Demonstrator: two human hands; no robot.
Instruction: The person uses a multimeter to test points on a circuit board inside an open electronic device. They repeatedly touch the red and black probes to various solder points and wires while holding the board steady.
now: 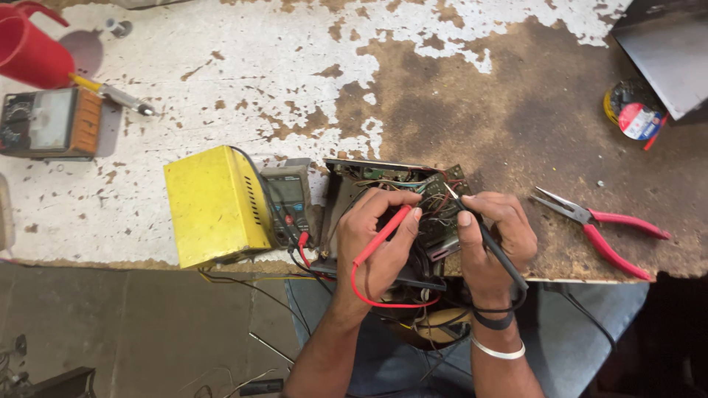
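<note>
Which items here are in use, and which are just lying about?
In use: red probe in left hand; black probe in right hand; circuit board; digital multimeter.

Lying about: red pliers; yellow box; analogue meter; tape roll; red jug.

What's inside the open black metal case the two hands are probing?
Inside the open black metal case: a green circuit board and tangled thin wires. The left hand and right hand cover the middle, hiding whatever lies beneath.

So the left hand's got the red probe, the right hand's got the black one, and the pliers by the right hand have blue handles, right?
Not quite: the needle-nose pliers have red handles, as the head view shows. The left hand does hold the red probe, and the right hand the black probe.
</note>
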